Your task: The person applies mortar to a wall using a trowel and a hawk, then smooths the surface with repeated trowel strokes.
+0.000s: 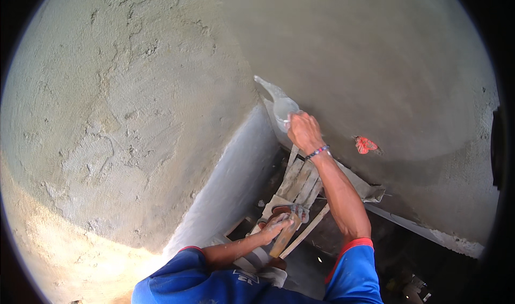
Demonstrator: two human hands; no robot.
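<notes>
My right hand [304, 130] grips a cement-coated trowel [273, 92] at the inside corner where the rough grey plastered wall [134, 116] meets the smoother plastered wall [375, 62]. The trowel's tip points up-left along the corner. Low in view, my left hand [276, 226] holds a light brown piece of wood [284, 239], probably a float, above the planks; its far end is partly hidden by my body and hand.
Narrow, cement-stained planks [298, 180] form a platform under me, with my sandalled foot on it. A pale ledge [225, 175] runs down from the corner. A red scrap [366, 145] sticks out of the right wall. Dark space shows below the planks.
</notes>
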